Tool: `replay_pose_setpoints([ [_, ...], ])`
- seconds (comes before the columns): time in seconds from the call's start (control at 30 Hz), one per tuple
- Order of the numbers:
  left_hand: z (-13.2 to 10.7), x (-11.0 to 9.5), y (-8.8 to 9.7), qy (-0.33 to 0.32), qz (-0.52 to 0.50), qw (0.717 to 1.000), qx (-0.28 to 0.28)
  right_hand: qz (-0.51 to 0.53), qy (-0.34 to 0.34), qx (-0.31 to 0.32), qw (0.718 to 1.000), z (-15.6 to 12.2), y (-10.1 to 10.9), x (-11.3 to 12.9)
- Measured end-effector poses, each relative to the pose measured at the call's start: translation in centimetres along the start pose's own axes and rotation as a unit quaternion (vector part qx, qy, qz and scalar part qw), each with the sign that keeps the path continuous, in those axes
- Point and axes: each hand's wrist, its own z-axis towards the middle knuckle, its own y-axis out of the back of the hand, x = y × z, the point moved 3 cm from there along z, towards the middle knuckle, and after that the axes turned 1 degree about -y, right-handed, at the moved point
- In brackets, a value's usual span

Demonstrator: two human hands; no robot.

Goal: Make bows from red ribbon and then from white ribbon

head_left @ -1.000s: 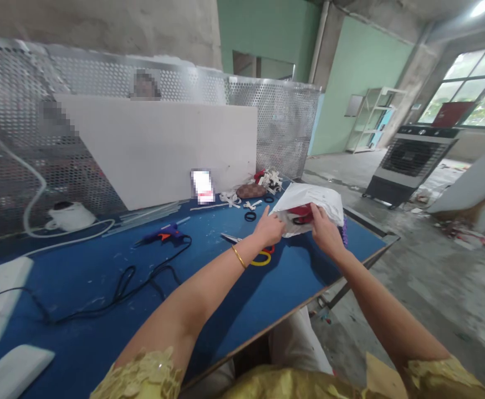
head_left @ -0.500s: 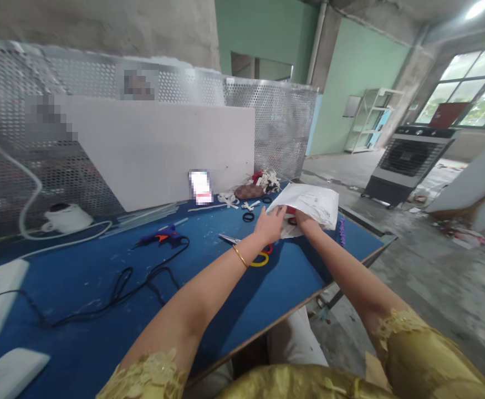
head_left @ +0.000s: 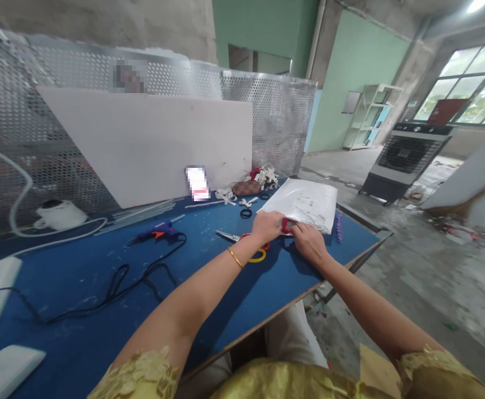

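Note:
A white plastic mailing bag (head_left: 304, 202) lies flat near the table's right end. In front of its near edge, my left hand (head_left: 268, 226) closes on a small red piece (head_left: 286, 225) that looks like fabric; fingers hide most of it. My right hand (head_left: 310, 241) meets it from the other side with fingertips pressed together at the red piece. Under my left wrist lie scissors (head_left: 256, 255) with red and yellow handles, blades pointing left. Black hair ties (head_left: 246, 213) rest just beyond my left hand. To the right of the bag is a purple strip (head_left: 339, 229).
A blue glue gun (head_left: 159, 233) trails a black cord across the table (head_left: 142, 321). At the back are a phone (head_left: 197, 183), white ribbon bows (head_left: 225, 195) and a checkered pouch (head_left: 246, 188). White blocks (head_left: 5, 366) stand at the left, near a white mug-like object (head_left: 61, 214).
Both hands have come out from the bag's raised mouth toward me, with the red piece now between them. The bag has settled flatter. My view has shifted slightly.

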Motion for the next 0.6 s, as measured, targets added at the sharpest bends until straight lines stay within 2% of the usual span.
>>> replay_pose_setpoints([
  [0.13, -0.6, -0.8, -0.3, 0.005, -0.163, 0.986, 0.036, 0.092, -0.015, -0.068, 0.993, -0.2, 0.1, 0.2],
  [0.23, -1.4, -0.7, -0.2, 0.038, -0.259, 0.962, 0.075, 0.184, -0.014, -0.100, 0.978, 0.4, 0.3, 0.1],
  [0.3, -2.1, -0.4, 0.3, 0.068, -0.312, 0.944, 0.082, 0.216, -0.007, -0.109, 0.970, 0.8, 0.4, 0.2],
  [0.4, -3.4, 0.7, 1.6, 0.126, -0.354, 0.925, 0.050, 0.234, 0.032, -0.089, 0.968, 1.4, 0.3, 0.5],
  [0.5, -5.1, 2.3, 3.4, 0.181, -0.368, 0.912, -0.011, 0.256, 0.104, -0.027, 0.961, 2.0, -0.3, 0.8],
  [0.6, -7.1, 3.8, 5.4, 0.229, -0.375, 0.895, -0.070, 0.295, 0.112, 0.021, 0.949, 2.6, -1.0, 0.3],
])
